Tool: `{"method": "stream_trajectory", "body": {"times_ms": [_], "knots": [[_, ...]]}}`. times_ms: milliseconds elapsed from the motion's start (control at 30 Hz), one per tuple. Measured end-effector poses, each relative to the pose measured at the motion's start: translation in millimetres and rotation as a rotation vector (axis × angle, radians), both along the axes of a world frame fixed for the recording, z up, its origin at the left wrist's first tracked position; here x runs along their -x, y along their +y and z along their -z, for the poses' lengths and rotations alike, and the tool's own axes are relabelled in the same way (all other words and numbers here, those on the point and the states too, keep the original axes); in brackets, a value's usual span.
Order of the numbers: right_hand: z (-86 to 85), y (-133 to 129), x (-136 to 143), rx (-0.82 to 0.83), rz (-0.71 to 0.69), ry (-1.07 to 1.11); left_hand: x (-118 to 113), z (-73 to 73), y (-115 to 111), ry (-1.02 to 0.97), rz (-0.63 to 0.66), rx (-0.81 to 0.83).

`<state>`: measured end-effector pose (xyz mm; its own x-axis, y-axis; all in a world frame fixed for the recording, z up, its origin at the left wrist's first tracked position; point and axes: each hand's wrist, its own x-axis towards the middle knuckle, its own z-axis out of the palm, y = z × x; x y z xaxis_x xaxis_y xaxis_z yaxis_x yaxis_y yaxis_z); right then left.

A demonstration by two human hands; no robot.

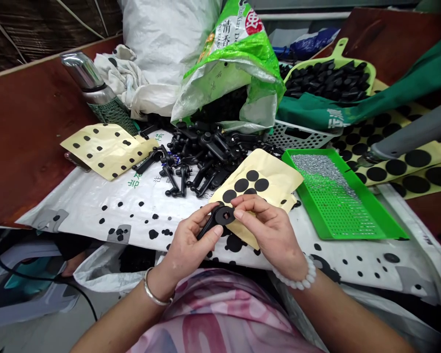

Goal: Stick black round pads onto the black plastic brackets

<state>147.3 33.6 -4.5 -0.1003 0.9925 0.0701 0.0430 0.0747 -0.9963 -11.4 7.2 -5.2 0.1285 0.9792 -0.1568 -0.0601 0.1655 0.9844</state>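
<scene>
My left hand is closed around a black crank handle, thumb along its round head. On that head, facing me, lies a matte round black pad with a hole in its middle. The thumb and forefinger of my right hand pinch together at the pad's right edge; what lies between the fingertips is partly hidden. Just behind my hands is a yellow backing sheet with several round black stickers. A heap of similar black handles lies farther back on the white sacking.
A green tray of small metal pieces stands at right, near a grey tool. Another yellow sheet with small black dots lies left, by a flask. Behind are an open green bag and a scoop of black parts.
</scene>
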Motion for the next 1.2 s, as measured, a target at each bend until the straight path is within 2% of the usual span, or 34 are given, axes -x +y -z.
{"method": "stream_trajectory", "body": {"times_ms": [267, 500, 633, 800, 900, 967, 1033, 1100, 1200], "knots": [[-0.5, 0.6, 2.9, 0.024, -0.012, -0.016, 0.0, 1.2, -1.5, -0.016, 0.009, 0.011], [0.1, 1.6, 4.0, -0.022, 0.0, -0.06, -1.4, 2.6, -0.4, 0.019, -0.01, 0.028], [1.0, -2.0, 6.1, -0.164, 0.07, -0.186, -2.3, 4.0, -0.9, 0.031, -0.035, 0.036], [0.7, -10.7, 9.4, -0.4, 0.161, -0.479, -4.8, 6.4, -1.9, -0.002, -0.054, 0.017], [0.7, -12.1, 10.1, -0.463, 0.202, -0.647, -7.2, 6.7, -1.5, -0.008, -0.083, 0.027], [0.5, -10.0, 8.3, -0.42, 0.221, -0.682, -8.4, 6.7, -1.4, -0.006, -0.111, 0.027], [-1.1, -5.8, 4.6, -0.284, 0.218, -0.617, -8.8, 6.8, -1.8, -0.003, -0.134, 0.013], [-5.3, -0.5, 0.6, -0.083, 0.126, -0.43, -8.6, 6.8, -2.4, -0.002, -0.134, -0.004], [-14.8, 6.4, -1.8, 0.166, -0.09, -0.109, -6.9, 6.6, -2.7, -0.009, -0.078, -0.008]]}}
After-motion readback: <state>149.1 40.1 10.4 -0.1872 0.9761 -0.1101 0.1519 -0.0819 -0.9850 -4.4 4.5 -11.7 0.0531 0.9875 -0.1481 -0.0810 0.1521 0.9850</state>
